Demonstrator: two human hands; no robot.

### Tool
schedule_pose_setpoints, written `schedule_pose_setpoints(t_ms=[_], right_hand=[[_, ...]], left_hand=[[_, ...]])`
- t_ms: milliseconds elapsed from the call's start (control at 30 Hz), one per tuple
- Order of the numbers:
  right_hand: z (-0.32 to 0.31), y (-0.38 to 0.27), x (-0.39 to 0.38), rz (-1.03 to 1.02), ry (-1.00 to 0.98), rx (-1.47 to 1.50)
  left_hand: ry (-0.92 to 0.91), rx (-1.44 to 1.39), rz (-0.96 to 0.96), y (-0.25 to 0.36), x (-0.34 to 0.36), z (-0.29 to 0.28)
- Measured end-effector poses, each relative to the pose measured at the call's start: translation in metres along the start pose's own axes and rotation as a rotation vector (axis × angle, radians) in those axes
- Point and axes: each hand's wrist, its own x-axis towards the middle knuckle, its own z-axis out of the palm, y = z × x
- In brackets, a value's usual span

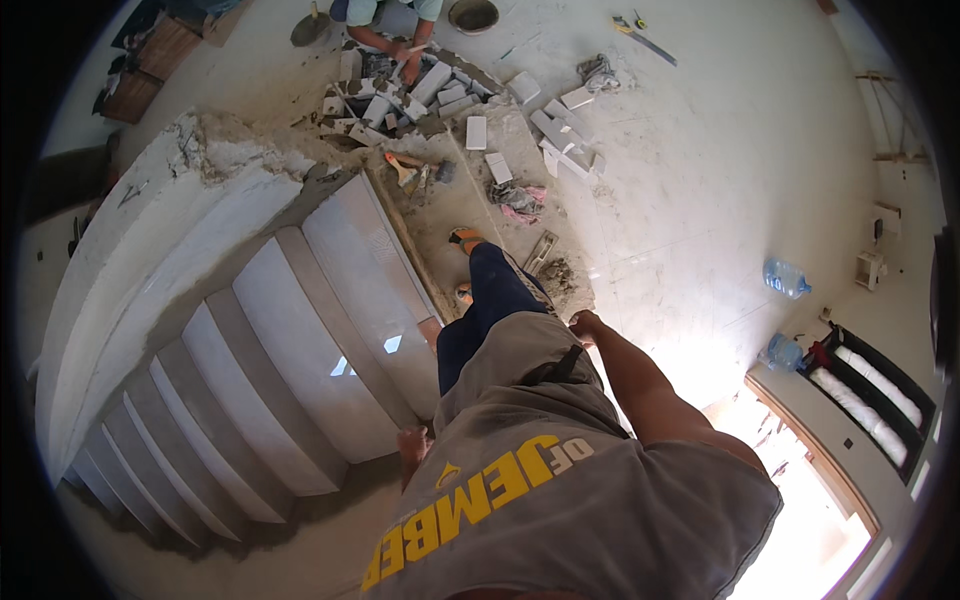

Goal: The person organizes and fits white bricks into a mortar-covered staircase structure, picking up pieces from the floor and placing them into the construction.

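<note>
My right hand (586, 327) is beside my right hip, its fingers curled. A narrow patterned strip (533, 284) runs along my trouser leg toward it, but I cannot make out whether the hand holds it. My left hand (412, 443) hangs on my other side, over the stair edge, small and partly hidden by my shirt. My sandalled foot (466, 240) stands on the dusty landing. Ahead of it lie an orange-handled brush (402, 168) and a dark-headed tool (444, 172). A metal-framed tool (541, 252) rests near a mound of mortar (560, 280) to the right.
White-faced stairs (270, 340) drop away at left beside a broken-edged curved wall (150, 220). Beyond the landing, another person's hands (408, 62) work at a pile of pale blocks (432, 82). Loose blocks (562, 132) and a crumpled bag (517, 200) lie nearby. Water bottles (786, 278) stand right.
</note>
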Motion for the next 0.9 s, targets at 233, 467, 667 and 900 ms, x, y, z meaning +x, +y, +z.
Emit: schedule_pose_setpoints(t_ms=[233, 467, 667, 900], right_hand=[[-0.029, 0.045, -0.006, -0.081, 0.160, 0.298], [-0.128, 0.094, 0.014, -0.115, 0.271, 0.186], [-0.260, 0.174, 0.085, -0.238, 0.299, -0.497], [-0.423, 0.195, 0.358, 0.146, -0.174, -0.398]], left_hand=[[0.086, -0.169, 0.324, 0.154, 0.081, -0.004], [0.050, -0.239, 0.314, 0.140, 0.099, 0.074], [0.311, -0.188, 0.655, 0.096, 0.084, 0.092], [1.319, 0.095, 0.694, 0.135, 0.025, 0.259]])
